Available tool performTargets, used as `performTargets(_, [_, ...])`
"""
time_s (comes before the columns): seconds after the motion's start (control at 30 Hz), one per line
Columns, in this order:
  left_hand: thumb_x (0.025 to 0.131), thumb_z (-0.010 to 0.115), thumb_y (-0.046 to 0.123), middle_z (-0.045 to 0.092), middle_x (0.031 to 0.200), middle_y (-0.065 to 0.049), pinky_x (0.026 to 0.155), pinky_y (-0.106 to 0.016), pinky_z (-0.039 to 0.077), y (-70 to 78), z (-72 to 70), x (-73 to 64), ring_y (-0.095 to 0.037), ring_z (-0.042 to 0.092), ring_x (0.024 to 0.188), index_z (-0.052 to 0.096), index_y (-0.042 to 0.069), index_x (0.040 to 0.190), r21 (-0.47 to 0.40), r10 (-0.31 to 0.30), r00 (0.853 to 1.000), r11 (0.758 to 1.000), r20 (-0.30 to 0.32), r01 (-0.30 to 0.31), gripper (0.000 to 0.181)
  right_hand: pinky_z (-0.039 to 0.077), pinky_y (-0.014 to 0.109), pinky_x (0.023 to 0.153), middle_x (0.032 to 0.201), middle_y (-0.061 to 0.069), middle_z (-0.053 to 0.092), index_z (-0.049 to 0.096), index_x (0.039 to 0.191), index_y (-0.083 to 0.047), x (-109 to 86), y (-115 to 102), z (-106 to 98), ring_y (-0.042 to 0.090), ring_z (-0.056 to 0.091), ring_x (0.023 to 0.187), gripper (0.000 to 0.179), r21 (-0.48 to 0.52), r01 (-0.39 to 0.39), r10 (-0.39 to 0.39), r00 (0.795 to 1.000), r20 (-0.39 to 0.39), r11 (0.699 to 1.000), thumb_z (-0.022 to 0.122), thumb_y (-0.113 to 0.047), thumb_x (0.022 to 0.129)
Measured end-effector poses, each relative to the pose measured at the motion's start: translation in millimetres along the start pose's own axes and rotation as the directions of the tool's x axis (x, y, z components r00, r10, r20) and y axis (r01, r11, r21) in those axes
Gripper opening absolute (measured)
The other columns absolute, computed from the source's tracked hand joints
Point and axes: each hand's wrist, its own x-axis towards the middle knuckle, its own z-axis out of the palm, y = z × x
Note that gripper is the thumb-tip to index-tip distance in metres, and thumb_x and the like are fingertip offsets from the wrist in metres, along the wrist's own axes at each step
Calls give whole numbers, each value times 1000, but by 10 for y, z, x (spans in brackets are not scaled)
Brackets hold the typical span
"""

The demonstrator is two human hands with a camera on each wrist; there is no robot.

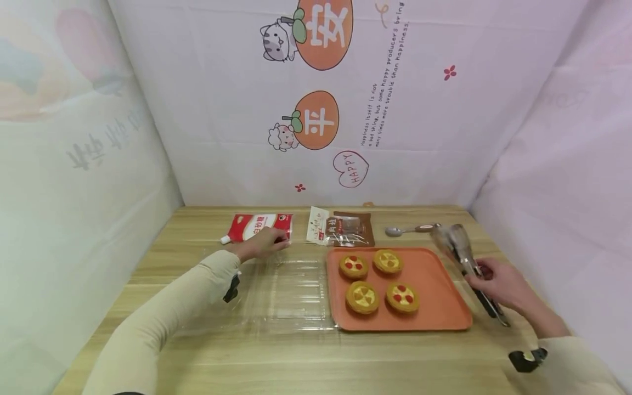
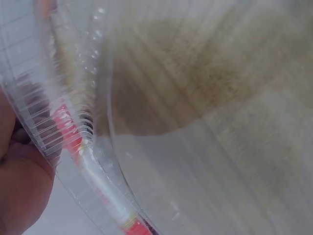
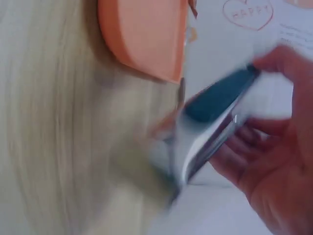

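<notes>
Metal tongs (image 1: 465, 252) with dark grips are what I have in the right hand (image 1: 506, 285), fingers and thumb around the handles; blur hides how far apart the tips are. With my left hand (image 1: 261, 244) I pinch the far edge of a clear plastic box (image 1: 301, 299), presumably to steady it. Right of it, four tarts (image 1: 362, 298) cluster on the left half of the orange tray (image 1: 439, 291), probably for a short reach. Beyond lie a red packet (image 1: 242, 224), a brown packet (image 1: 362, 227) and a spoon (image 1: 393, 231), likely set aside.
</notes>
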Motion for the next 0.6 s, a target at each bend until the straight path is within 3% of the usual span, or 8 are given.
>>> performTargets(0.13, [100,66,12,59,72,-1,67,-22,40,-32,16,-7,-8,47,69,66,4,84,-1,-15,1000,1000,-7,15,18,45,23,63,92,2,72,68,119,4,-91,-160,-3,-5,55,77,45,-18,232,-231,972,49,973,80,-13,79])
performTargets(0.27, [99,67,10,58,71,0,67,-23,41,-54,44,-4,-8,47,69,65,5,82,8,-17,1000,1000,-25,17,18,38,22,62,94,-3,63,69,119,-3,-178,-263,10,-5,44,75,45,-17,340,-335,933,130,940,80,-12,76])
performTargets(0.37, [99,67,10,59,72,-1,67,-23,41,-49,49,-4,-9,48,69,65,4,82,2,-10,1000,1000,-26,10,18,37,21,62,97,0,64,69,119,-2,-219,-295,1,-5,43,76,45,-18,351,-342,923,178,936,79,-12,77])
performTargets(0.6, [98,65,9,58,71,0,66,-24,43,-43,26,-26,-9,49,68,65,3,84,-26,42,999,999,-33,-43,15,39,22,61,105,5,66,67,124,-1,-270,-285,-94,-6,44,75,46,10,286,-282,938,203,958,77,-11,80])
